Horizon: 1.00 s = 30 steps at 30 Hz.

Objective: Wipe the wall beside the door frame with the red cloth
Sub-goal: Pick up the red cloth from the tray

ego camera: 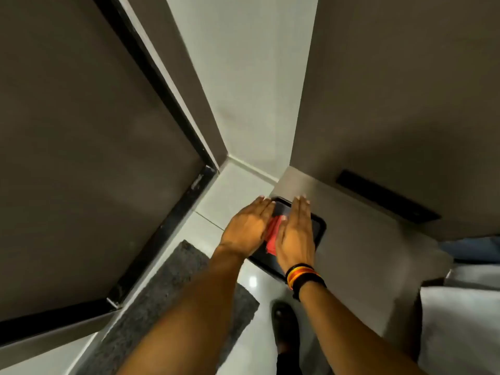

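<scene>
A folded red cloth [273, 235] lies on a black tray [318, 230] at the corner of a low grey ledge. My left hand [247, 226] and my right hand [296, 232] hover flat over the tray, palms down, fingers straight, one on each side of the cloth and partly covering it. Neither hand holds anything. The pale wall [243, 77] rises beyond, between the dark door frame [167, 98] on the left and a grey panel on the right.
A dark door [81, 131] fills the left. A grey mat [173, 299] lies on the glossy floor tiles. A black bar [384, 196] sits on the grey ledge. My shoe [284, 326] shows below. White bedding [460, 320] is at the right edge.
</scene>
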### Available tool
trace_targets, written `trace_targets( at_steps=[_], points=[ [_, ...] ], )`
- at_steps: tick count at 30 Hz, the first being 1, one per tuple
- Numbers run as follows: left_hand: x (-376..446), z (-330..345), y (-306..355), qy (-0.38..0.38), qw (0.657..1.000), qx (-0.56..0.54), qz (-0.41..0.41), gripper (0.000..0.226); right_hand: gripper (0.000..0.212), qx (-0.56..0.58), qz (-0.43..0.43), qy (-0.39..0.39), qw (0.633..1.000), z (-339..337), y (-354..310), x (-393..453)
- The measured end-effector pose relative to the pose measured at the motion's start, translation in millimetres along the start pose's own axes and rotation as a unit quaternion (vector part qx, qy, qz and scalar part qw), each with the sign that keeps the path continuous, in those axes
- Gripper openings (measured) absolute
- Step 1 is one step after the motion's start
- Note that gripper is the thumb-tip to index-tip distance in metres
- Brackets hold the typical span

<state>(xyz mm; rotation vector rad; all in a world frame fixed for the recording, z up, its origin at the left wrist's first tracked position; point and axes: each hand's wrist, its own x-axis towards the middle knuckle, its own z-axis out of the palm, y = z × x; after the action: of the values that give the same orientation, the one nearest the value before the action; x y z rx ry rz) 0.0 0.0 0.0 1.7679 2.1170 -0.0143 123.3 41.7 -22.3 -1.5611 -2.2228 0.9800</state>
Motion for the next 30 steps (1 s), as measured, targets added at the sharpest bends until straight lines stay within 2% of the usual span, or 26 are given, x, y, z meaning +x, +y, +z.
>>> trace_targets(
  at_steps=[4,7,9,11,14,18,21,25,30],
  points=[
    [18.6,39.9,2.4,-0.035,0.996,-0.057,-0.059,0.054,0.055,-0.016,0.068,-0.051,0.996,33.0,43.9,9.6],
    [32.5,68.3,2.0,-0.059,0.989,-0.084,-0.106,0.042,0.047,0.006,0.140,-0.037,0.989,54.6,66.1,16.5],
    [43.8,85.3,2.2,-0.066,0.980,-0.119,-0.148,0.039,0.047,0.030,0.221,-0.037,0.974,66.6,79.0,24.4],
    [52.9,100.4,2.6,-0.073,0.963,-0.171,-0.194,0.045,0.054,0.031,0.287,-0.043,0.957,75.0,87.7,30.8],
    [61.8,118.7,3.6,-0.077,0.944,-0.213,-0.239,0.059,0.062,0.032,0.316,-0.041,0.947,85.0,96.7,36.4],
    [66.1,136.8,4.4,-0.082,0.922,-0.245,-0.290,0.067,0.064,0.096,0.388,-0.026,0.916,90.9,103.2,45.6],
    [68.8,143.3,2.3,-0.074,0.903,-0.275,-0.322,0.058,0.051,0.136,0.395,-0.047,0.907,89.0,107.1,51.2],
    [64.8,137.9,-5.2,-0.045,0.876,-0.317,-0.361,0.035,0.029,0.197,0.368,-0.060,0.907,77.8,104.6,53.2],
    [30.3,92.1,-11.6,0.028,0.836,-0.402,-0.372,0.017,0.013,0.269,0.264,-0.080,0.923,44.2,59.8,35.2]
  ],
)
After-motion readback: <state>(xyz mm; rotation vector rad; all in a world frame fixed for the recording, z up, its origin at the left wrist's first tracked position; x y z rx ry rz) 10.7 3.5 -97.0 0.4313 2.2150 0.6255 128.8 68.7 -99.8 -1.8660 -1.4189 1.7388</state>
